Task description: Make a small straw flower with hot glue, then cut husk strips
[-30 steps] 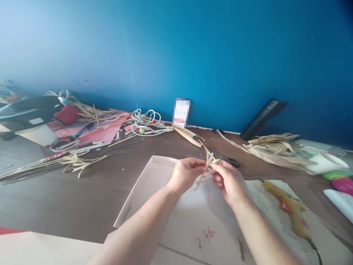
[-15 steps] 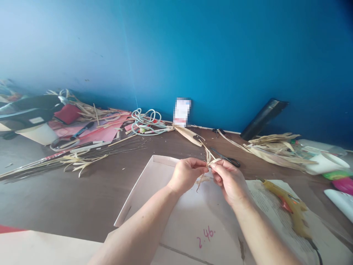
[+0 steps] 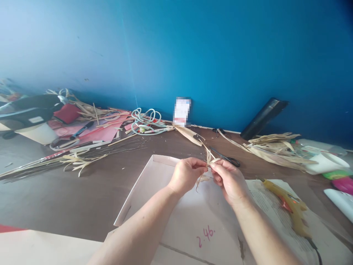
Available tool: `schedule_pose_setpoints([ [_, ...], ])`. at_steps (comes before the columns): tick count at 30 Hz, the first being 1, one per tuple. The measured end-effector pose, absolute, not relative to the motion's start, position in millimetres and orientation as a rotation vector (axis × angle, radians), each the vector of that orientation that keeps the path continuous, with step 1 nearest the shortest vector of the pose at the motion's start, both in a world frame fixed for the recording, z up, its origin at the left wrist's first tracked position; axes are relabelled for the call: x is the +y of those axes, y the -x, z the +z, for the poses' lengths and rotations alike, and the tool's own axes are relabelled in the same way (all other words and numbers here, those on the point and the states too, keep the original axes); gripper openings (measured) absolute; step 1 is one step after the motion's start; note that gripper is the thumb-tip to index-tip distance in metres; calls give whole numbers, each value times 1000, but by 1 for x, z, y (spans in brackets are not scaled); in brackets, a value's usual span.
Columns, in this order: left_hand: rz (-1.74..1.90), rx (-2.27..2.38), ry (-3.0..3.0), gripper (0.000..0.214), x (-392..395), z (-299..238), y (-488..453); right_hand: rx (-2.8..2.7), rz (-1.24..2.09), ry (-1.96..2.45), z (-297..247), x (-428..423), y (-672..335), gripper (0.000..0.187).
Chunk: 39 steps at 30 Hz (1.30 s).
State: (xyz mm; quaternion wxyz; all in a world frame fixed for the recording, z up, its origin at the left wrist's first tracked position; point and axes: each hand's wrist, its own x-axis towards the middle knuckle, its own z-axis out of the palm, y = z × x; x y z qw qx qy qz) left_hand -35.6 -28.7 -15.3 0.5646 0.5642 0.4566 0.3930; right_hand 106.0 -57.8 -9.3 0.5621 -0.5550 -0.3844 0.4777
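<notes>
Over the far part of a white cardboard box lid (image 3: pixel 165 173), my left hand (image 3: pixel 186 175) and my right hand (image 3: pixel 230 180) meet fingertip to fingertip. Both are closed in a pinch on a small bunch of dried husk strips (image 3: pixel 209 157), pale and straw-coloured. Strip ends stick up above the fingers, and a thin one hangs below. My fingers hide the middle of the bunch. Just beyond my right hand lie dark-handled scissors (image 3: pixel 233 161), partly covered by it.
A yellow glue gun (image 3: pixel 289 208) rests on a printed sheet (image 3: pixel 271 191) at right. Dried husks (image 3: pixel 278 154), a white cup (image 3: pixel 328 163) and a black tube (image 3: pixel 263 118) lie behind. Leftward are wires (image 3: pixel 110 150), a coiled cable (image 3: pixel 147 123) and a phone (image 3: pixel 182 111) against the blue wall.
Hardly anything differs. Both hands keep their pinch on the husk strips in the same spot, with only a very slight shift of the left fingers.
</notes>
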Motion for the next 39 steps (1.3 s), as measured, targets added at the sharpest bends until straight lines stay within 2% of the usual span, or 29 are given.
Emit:
schedule_pose_setpoints([
  [23,940,1116,-1398,15,-31,-12,37,-1066,954,1344,-14,-61,-106,23],
  [35,1009,948,-1139,20,-25,-16,39,-1005,978,1327,-12,-62,-103,25],
  [39,1007,934,-1100,21,-26,-14,40,-1099,890,1380,-13,-63,-103,23],
])
